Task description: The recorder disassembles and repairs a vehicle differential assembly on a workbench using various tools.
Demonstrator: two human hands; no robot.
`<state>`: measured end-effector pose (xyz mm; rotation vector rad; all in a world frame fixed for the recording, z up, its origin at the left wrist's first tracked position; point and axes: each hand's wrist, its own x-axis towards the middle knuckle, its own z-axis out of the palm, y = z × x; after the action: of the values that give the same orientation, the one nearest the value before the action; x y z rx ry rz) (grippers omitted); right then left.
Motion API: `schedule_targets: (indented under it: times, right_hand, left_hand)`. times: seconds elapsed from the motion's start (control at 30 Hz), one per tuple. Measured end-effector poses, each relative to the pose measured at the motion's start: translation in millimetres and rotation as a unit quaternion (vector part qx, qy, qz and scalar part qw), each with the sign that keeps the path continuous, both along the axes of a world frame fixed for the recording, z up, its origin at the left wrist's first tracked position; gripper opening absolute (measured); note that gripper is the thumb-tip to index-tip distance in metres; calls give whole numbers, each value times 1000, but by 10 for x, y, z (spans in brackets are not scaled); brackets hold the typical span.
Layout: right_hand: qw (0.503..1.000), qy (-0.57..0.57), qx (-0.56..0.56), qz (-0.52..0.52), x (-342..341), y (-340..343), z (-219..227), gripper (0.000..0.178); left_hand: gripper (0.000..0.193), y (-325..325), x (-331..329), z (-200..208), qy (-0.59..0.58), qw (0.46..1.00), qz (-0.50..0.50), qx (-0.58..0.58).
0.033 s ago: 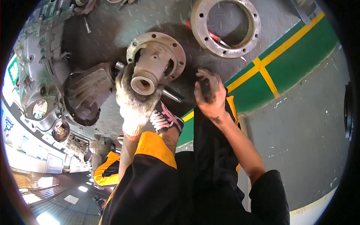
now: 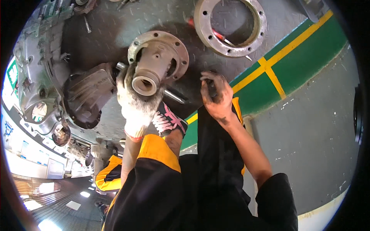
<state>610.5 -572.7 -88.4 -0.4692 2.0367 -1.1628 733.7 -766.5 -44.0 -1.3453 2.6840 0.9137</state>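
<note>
My left hand [image 2: 137, 102], in a dirty white knit glove, grips a grey metal differential case [image 2: 154, 63] from below and the left. The case has a wide round flange with bolt holes at its far end. Its hollow, tube-like neck points toward me, and side openings show behind it. My right hand [image 2: 219, 92] is bare, with blackened fingers, and hovers to the right of the case without touching it. Its fingers are curled but the thumb stands apart from them, and I see nothing held. A shiny metal pin [image 2: 174, 96] lies beside the glove.
A large metal ring [image 2: 198, 29] with bolt holes lies at the far right, over a red-handled screwdriver [image 2: 219, 35]. Big gearbox housings [image 2: 86, 92] crowd the left. My shoe [image 2: 169, 120] rests below the case. Green floor with yellow stripes [image 2: 266, 69] runs along the right.
The whole view has shifted slightly. My right fingers have drawn a little nearer the thumb. My left hand keeps its grip on the differential case.
</note>
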Motion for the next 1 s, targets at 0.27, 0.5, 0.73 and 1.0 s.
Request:
schedule_targets:
  times: [0.27,0.5,0.73,1.0]
  right_hand:
    - [983,133,-98,82,29,-401,21,30]
    - [991,70,-65,89,301,-439,-89,49]
    - [980,-103,-165,30,316,-603,-58,34]
    - [963,-242,-114,-15,122,-723,184,20]
  left_hand:
    - [87,-113,43,-170,-7,998,-53,-39]
    - [94,-86,29,-74,29,997,-30,64]
    - [86,58,61,-78,110,978,80,158]
    - [64,-318,38,259,130,909,139,370]
